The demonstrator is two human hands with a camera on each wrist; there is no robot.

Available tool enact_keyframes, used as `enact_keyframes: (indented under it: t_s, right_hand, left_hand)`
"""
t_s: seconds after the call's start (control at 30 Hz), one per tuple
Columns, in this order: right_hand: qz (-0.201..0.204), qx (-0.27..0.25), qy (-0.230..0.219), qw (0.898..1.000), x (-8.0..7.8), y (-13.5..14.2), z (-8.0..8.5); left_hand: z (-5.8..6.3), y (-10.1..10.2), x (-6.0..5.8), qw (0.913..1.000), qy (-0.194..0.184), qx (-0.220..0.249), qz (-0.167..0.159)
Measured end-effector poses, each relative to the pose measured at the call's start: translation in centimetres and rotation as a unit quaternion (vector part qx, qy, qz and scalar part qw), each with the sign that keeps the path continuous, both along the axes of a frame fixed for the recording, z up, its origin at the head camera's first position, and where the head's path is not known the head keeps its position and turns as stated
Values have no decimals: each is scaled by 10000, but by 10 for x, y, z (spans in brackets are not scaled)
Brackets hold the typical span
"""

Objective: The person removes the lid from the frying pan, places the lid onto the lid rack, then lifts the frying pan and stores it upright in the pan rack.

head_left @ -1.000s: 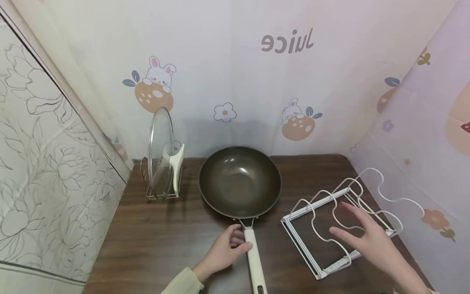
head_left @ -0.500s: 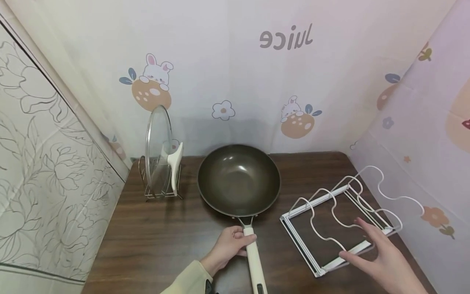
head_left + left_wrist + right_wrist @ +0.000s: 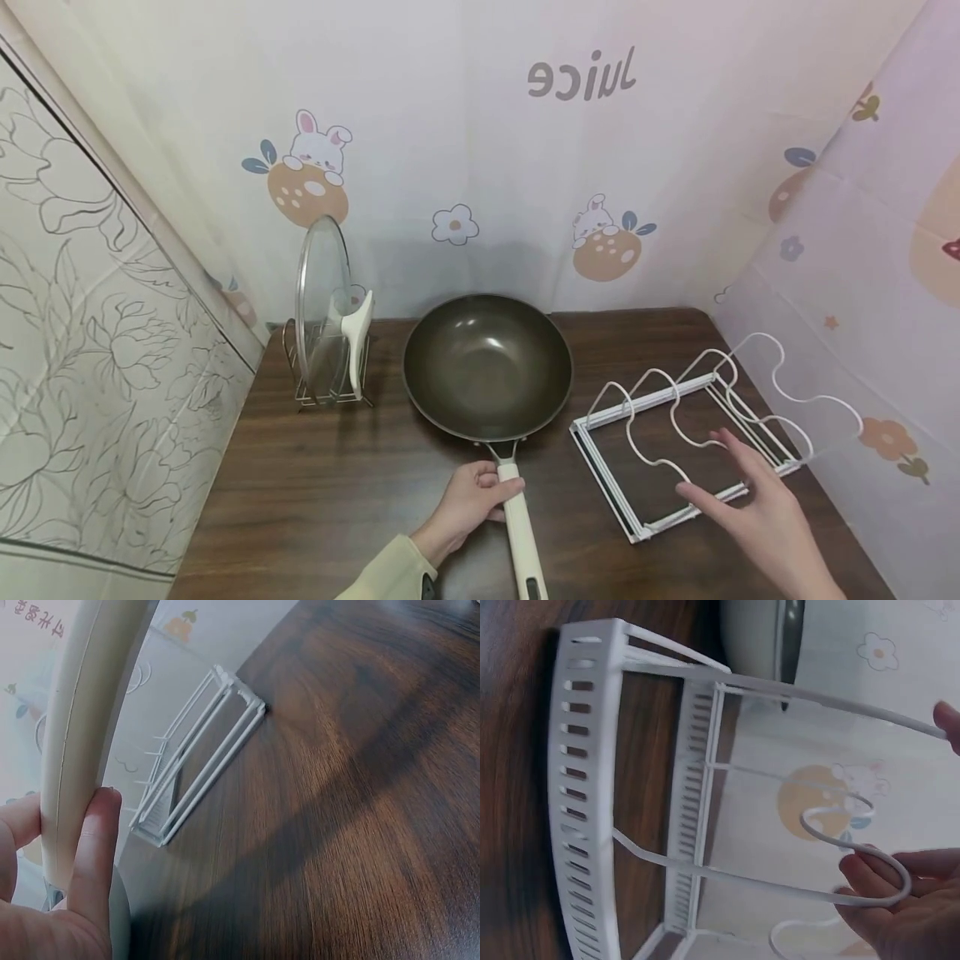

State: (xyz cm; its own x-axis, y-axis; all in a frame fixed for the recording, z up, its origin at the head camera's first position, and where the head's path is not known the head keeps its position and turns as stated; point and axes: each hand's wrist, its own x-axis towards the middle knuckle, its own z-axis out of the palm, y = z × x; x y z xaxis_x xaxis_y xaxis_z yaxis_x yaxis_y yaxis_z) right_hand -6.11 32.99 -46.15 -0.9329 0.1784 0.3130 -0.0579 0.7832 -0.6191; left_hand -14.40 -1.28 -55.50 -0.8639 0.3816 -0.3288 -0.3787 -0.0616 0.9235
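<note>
A dark frying pan (image 3: pixel 487 367) lies at the middle of the table, its cream handle (image 3: pixel 522 537) pointing toward me. My left hand (image 3: pixel 465 504) pinches that handle close to the pan. In the left wrist view, fingers (image 3: pixel 96 836) press on both sides of the handle. At the right, a white wire rack (image 3: pixel 603 483) with wavy loops stands near the side wall. My right hand (image 3: pixel 765 508) grips it across the front of its loops. The right wrist view has fingertips (image 3: pixel 862 876) behind one loop and the thumb at another wire.
A glass lid (image 3: pixel 313 308) with a white handle stands upright in a small metal lid holder (image 3: pixel 330 400) at the back left. Printed cloth walls (image 3: pixel 465 125) close in the brown wooden table (image 3: pixel 315 500) behind and at both sides.
My left hand has closed around the pan handle. My right hand first lowered to the white rack's front loops; since then the rack's front edge has shifted slightly away from me and left.
</note>
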Motion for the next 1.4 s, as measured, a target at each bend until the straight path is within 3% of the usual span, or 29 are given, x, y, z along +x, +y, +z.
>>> enact_keyframes:
  t_s: [0.23, 0.63, 1.17, 1.4]
  right_hand:
    - [72, -241, 7, 9997, -27, -6, -8]
    - [-371, -690, -289, 9965, -69, -14, -12]
    - [-512, -769, -348, 9951, -127, -13, -13]
    - [-373, -796, -410, 9953, -149, -12, -12]
  left_hand:
    - [-2, 3, -1, 10000, 29, 78, 35]
    - [-2, 4, 0, 10000, -11, 44, 72]
    - [0, 6, -1, 9999, -66, 92, 63]
    - [-1, 7, 0, 9999, -78, 109, 102]
